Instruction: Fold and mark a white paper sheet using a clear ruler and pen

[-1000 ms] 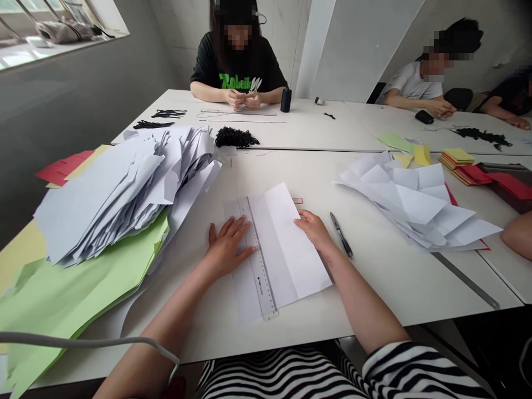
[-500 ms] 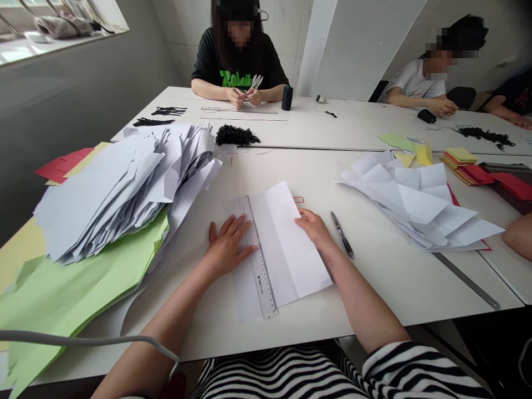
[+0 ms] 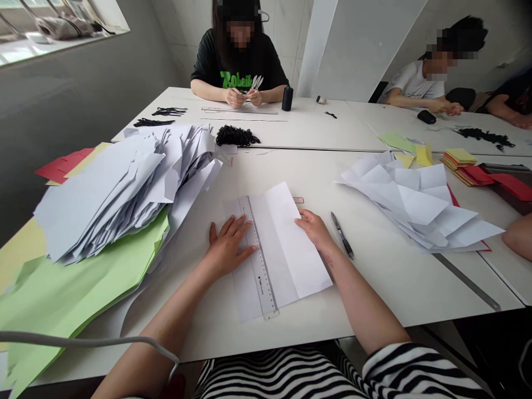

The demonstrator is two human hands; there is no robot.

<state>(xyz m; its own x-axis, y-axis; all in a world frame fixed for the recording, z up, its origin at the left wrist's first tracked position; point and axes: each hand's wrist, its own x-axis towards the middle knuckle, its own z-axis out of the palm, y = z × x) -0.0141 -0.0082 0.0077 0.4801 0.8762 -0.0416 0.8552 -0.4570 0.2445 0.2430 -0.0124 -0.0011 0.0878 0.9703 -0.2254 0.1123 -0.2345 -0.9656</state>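
A clear ruler (image 3: 265, 285) lies lengthwise over a creased white sheet (image 3: 291, 244) on the white table. My left hand (image 3: 228, 246) is spread flat on the ruler and the sheet's left part, fingers apart. At the sheet's right edge, my right hand (image 3: 313, 226) pinches the paper between thumb and fingers. The right part of the sheet is brighter, with a long fold line beside it. A black pen (image 3: 342, 235) rests on the table just right of my right hand.
Piled white sheets (image 3: 112, 194) and green paper (image 3: 91, 282) are on the left. Creased white papers (image 3: 419, 199) and a metal ruler (image 3: 467, 280) lie on the right. A person (image 3: 241, 61) sits opposite, near black cords (image 3: 236, 136). A grey cable (image 3: 83, 339) crosses the lower left.
My hands, the ruler and the sheet have stayed in place. The hands of the person at the far right have shifted slightly.
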